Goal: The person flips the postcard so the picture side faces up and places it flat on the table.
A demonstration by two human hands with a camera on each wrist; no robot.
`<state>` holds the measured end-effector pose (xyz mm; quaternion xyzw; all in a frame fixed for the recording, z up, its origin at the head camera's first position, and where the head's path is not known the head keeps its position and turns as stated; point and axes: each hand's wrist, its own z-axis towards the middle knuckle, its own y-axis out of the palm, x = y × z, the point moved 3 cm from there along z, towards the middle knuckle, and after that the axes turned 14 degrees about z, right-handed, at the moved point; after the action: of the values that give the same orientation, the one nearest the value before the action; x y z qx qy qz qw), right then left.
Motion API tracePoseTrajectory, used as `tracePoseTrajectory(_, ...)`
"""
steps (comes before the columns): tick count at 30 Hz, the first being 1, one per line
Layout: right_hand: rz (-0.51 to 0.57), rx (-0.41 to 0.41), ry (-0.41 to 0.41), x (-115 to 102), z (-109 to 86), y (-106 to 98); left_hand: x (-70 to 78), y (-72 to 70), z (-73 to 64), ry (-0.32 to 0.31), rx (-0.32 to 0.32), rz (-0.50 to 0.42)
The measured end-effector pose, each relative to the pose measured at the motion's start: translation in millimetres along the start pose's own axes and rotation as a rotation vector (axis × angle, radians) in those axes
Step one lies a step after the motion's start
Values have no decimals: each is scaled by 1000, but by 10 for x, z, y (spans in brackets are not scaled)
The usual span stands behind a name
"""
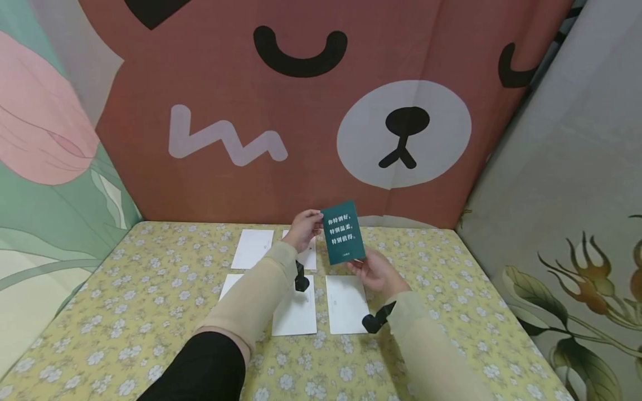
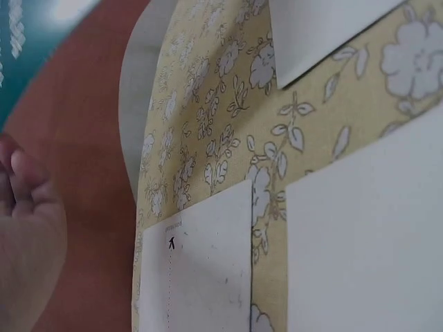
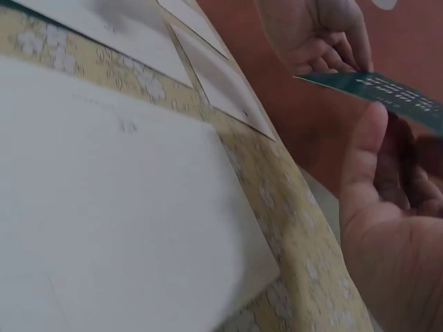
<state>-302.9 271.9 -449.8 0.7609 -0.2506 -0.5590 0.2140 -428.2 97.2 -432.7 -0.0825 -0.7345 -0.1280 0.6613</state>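
A dark green card (image 1: 343,233) with white printed characters is held up above the table, tilted a little. My left hand (image 1: 304,229) pinches its upper left corner. At the lower right corner, my right hand (image 1: 377,272) grips it between thumb and fingers. The right wrist view shows both hands on the card (image 3: 394,97), the right thumb at its near edge. In the left wrist view, only part of the left hand (image 2: 28,235) and a corner of the card (image 2: 28,41) show.
White cards lie in rows on the yellow floral tablecloth (image 1: 150,301), among them one at the back left (image 1: 252,249), one in the front middle (image 1: 295,314) and one at the front right (image 1: 346,306). The left sleeve partly covers others. A brown printed curtain (image 1: 311,189) hangs behind the table.
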Motion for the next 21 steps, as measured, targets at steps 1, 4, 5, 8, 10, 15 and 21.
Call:
tracePoseTrajectory(1, -5, 32, -11, -23, -1, -43, -1, -2, 7, 8, 16, 16)
tracePoseTrajectory(4, -74, 121, -56, -83, 4, -165, -4, -5, 27, 25, 62, 62)
tracePoseTrajectory(5, -121, 136, -73, -98, 7, -196, -9, -6, 33, 28, 75, 76)
tracePoseTrajectory(8, -284, 171, -127, -122, 15, -258, -37, -9, 48, 26, 111, 124)
tracePoseTrajectory(10, -383, 175, -160, -120, 21, -273, -69, -3, 56, 17, 126, 161)
tracePoseTrajectory(15, -566, 220, -222, -108, 44, -285, -125, 63, 75, 19, 146, 208)
tracePoseTrajectory(21, -652, 296, -218, -101, 74, -337, -145, 136, 90, 34, 133, 246)
